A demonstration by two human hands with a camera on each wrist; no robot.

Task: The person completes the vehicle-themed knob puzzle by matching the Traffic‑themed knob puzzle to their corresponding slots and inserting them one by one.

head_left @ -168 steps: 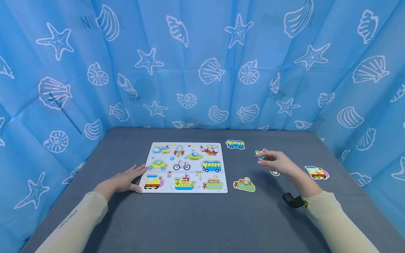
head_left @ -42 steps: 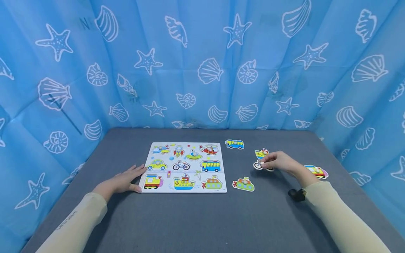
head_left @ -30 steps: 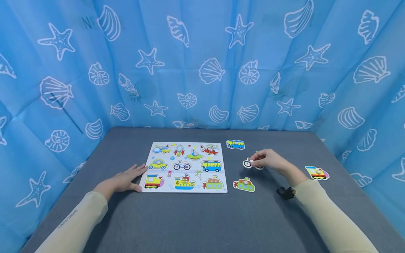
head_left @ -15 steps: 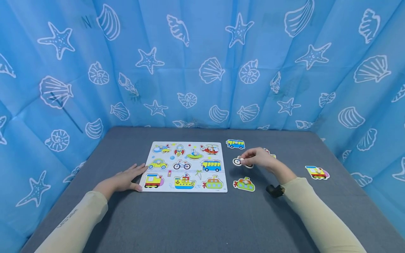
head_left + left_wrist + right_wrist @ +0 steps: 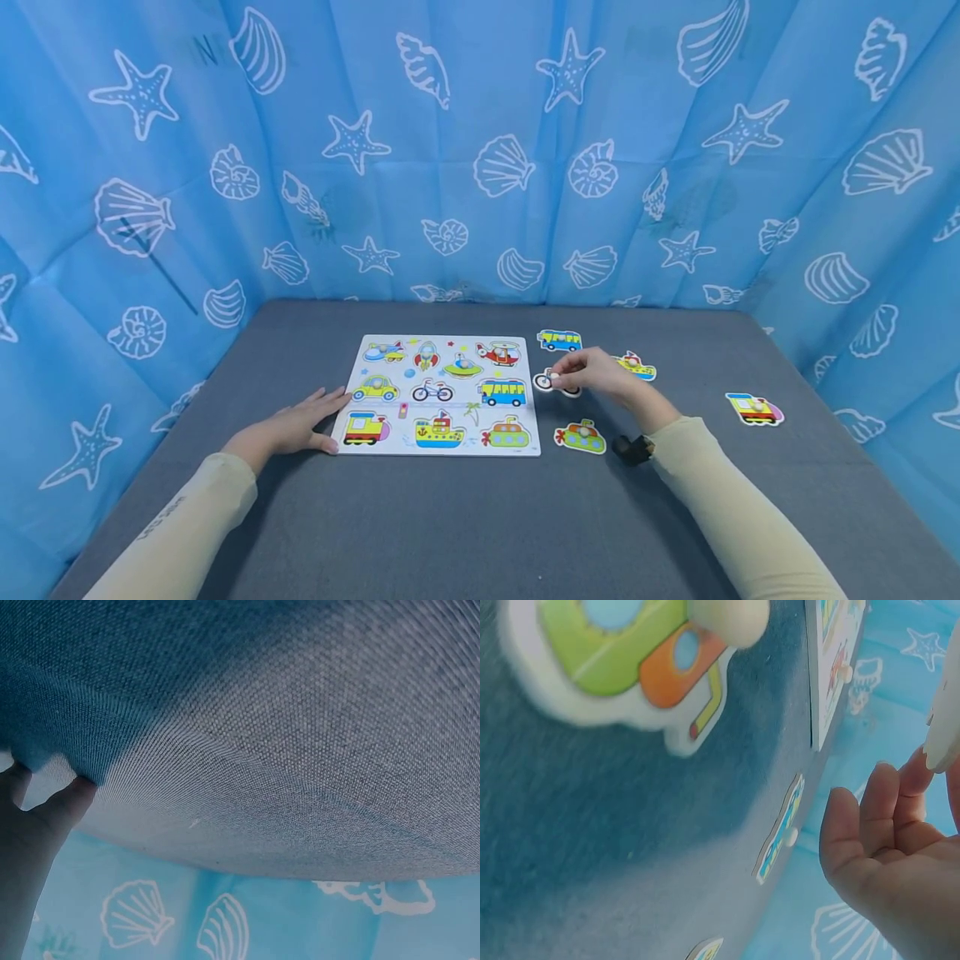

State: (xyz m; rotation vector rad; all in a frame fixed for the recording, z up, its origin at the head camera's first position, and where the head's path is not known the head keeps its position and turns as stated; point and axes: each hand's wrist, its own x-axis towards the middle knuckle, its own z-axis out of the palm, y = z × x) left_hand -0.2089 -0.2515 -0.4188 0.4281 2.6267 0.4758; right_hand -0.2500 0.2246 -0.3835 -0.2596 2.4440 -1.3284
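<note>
My right hand point(image 5: 603, 375) pinches a bicycle puzzle piece point(image 5: 543, 381) by its knob, beside the right edge of a white puzzle board point(image 5: 360, 451). In the right wrist view the piece's pale underside point(image 5: 945, 712) hangs at the fingertips. My left hand point(image 5: 288, 427) rests against the board's left edge, fingers spread; the left wrist view shows it dark point(image 5: 34, 832) at the table surface. Knobbed pieces such as the helicopter point(image 5: 498, 354) and the car point(image 5: 375, 388) sit in the board. A printed bicycle point(image 5: 432, 391) shows in the middle row.
Loose on the grey table point(image 5: 450, 525) lie a bus piece point(image 5: 558, 340), a boat piece point(image 5: 637, 366), a submarine piece point(image 5: 580, 436) and a train piece point(image 5: 753, 408). A blue shell-print curtain point(image 5: 465, 208) stands behind the table.
My right hand, first hovering over the loose pieces, took the bicycle piece by its knob and carried it left to the board's edge, uncovering the boat piece. My left hand has stayed put.
</note>
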